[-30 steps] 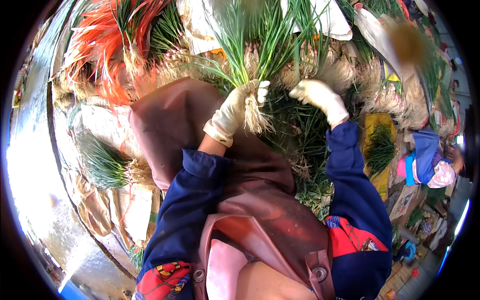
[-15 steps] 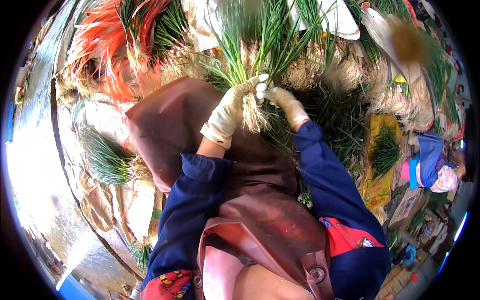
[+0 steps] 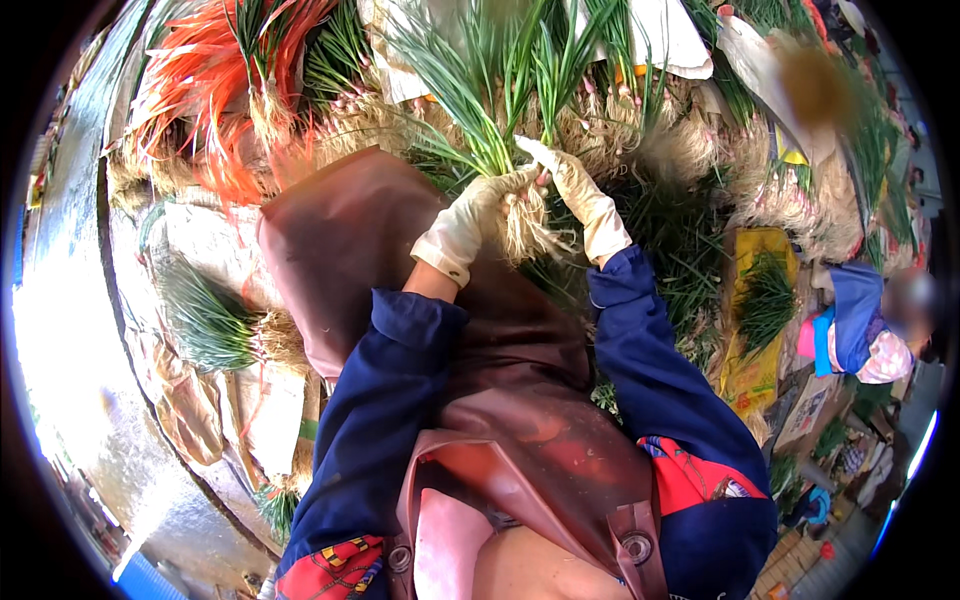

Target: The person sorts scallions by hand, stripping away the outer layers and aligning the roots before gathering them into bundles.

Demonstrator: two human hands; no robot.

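Note:
My left hand [image 3: 472,222], in a cream glove, is closed round a bunch of green onions [image 3: 480,130]. The green leaves fan up and away from me, and the pale stringy roots [image 3: 528,228] hang below the fist. My right hand [image 3: 582,198], gloved alike, meets the bunch from the right at the lower stalks. Its fingers are pressed together against the stalks beside the left fingers; exactly which stalks they grip is partly hidden. The bunch hangs above the brown apron [image 3: 350,220] spread over my lap.
Rooted onion bundles [image 3: 690,130] line the far side. Orange-red strips [image 3: 220,80] lie at the far left. Loose green leaves [image 3: 680,240] heap right of my hands, beside a yellow sack [image 3: 755,370]. Another bundle [image 3: 210,315] rests on the left. A person [image 3: 865,320] sits farther right.
My right hand has turned more upright, with its fingers now pointing up and left at the stalks. The bunch leans more to the left, its leaves gathered closer; the left hand stays round it.

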